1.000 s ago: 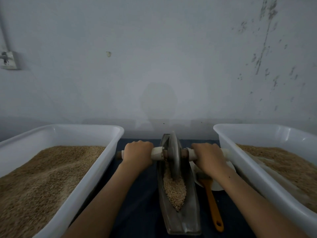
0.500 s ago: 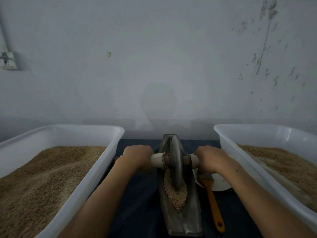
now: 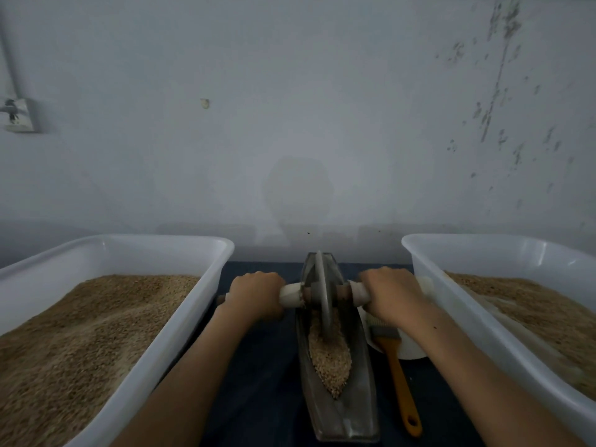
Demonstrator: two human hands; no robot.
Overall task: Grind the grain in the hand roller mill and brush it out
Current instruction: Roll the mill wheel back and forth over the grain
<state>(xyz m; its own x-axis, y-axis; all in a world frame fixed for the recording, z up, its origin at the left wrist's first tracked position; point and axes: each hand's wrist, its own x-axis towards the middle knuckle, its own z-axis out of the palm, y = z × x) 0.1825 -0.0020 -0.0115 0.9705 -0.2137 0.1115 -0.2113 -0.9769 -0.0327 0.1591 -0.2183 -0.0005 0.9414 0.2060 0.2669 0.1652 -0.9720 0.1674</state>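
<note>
Centrally mill trough (image 3: 342, 411) w/ grain (image 3: 330, 356), tubs (image 3: 180, 324) flanking, brush (image 3: 398, 375) right.

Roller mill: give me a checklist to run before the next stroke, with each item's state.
1. Left hand has a full grip on the axle handle: ok.
2. Right hand has a grip on the opposite handle: ok.
3. Grinding wheel sits upright inside the trough: ok.
4. Grain lies in the trough along the wheel's path: ok.
5. Brush lies beside the trough, outside the wheel's path: ok.
6. Grain ground fine enough: cannot tell.
</note>
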